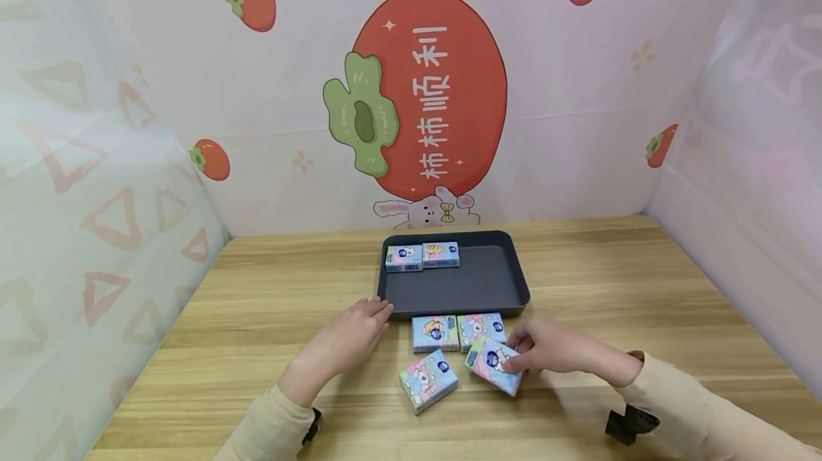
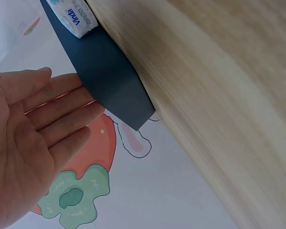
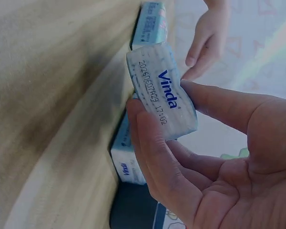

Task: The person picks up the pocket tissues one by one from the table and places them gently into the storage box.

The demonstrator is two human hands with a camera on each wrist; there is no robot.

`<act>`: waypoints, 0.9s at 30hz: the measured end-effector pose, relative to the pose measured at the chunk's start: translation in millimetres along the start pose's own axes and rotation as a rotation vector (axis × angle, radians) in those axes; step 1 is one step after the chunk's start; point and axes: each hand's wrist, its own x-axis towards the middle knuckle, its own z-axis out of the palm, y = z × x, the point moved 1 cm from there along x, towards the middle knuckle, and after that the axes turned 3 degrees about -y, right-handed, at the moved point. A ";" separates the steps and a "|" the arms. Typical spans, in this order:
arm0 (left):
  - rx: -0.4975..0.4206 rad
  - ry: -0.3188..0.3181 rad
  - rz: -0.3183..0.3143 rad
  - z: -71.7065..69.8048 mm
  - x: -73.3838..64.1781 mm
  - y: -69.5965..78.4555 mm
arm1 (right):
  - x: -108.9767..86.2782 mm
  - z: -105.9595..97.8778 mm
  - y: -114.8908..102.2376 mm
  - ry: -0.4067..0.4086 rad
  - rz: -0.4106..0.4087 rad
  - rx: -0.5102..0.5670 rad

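My right hand (image 1: 546,347) pinches a small tissue pack (image 1: 493,365) between thumb and fingers, tilted above the wood; its end printed "Vinda" faces the right wrist view. Part of another tissue pack (image 1: 478,329) is hidden behind the held one, and beside that lies a pack with a yellow figure (image 1: 435,333). A further pack (image 1: 428,380) lies askew closer to me. With straight fingers, my left hand (image 1: 349,336) has its fingertips right at the near left corner of the dark grey tray (image 1: 475,297), palm showing in the left wrist view (image 2: 24,148).
Two tissue packs, one at the far left corner (image 1: 403,259) and one beside it (image 1: 440,255), lie inside the tray. The wooden table (image 1: 257,290) runs back to a printed cloth wall (image 1: 289,90), with cloth walls on both sides.
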 end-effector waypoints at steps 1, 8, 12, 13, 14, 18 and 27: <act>-0.002 -0.001 0.000 0.1 -0.2 0.0 | -0.2 -1.5 -0.5 0.009 0.002 0.007; -0.008 0.003 0.002 0.5 -0.2 -0.4 | -1.6 -11.0 -5.9 0.054 0.020 0.041; -0.007 0.003 0.003 0.5 -0.1 -0.3 | -1.3 -16.1 -7.9 0.062 0.016 0.038; -0.008 0.003 0.003 0.7 -0.2 -0.4 | -1.1 -17.2 -8.3 0.068 0.020 0.035; -0.008 0.004 0.004 1.0 -0.1 -0.5 | -0.9 -18.2 -8.5 0.070 0.021 0.039; -0.009 0.011 0.007 1.3 0.0 -0.6 | 1.1 -22.3 -8.8 0.091 0.009 0.033; -0.008 0.017 0.009 1.3 -0.1 -0.9 | 8.5 -34.0 -11.5 0.150 0.002 0.050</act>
